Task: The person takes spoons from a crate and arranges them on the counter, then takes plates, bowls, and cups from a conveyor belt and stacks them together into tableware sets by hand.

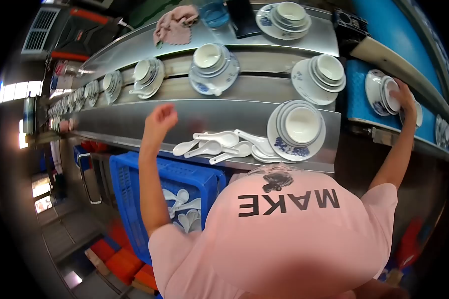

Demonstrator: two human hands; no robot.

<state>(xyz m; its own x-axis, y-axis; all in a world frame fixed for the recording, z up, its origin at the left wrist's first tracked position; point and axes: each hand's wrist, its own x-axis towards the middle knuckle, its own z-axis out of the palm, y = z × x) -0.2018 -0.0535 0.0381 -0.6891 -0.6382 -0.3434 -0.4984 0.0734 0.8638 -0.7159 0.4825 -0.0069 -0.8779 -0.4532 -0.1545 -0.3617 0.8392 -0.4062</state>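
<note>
My right hand (404,96) reaches to the far right and grips the rim of a small white bowl (390,94) on a stacked place setting over the blue surface. Curled in the air above the metal counter, my left hand (160,118) shows nothing in its fingers. White ceramic spoons (209,148) lie in a loose pile to the right of and below it. Beside them stands a stack of plates and bowls (303,124). More stacked settings, one at the centre (208,56) and one at the right (329,69), stand along the line.
A blue crate (212,180) with white spoons inside stands at the left of my body. A pink cloth (175,26), a water jug (214,14) and a dark flat object (243,17) lie at the back. Several settings recede to the left; orange-red items (122,264) are at lower left.
</note>
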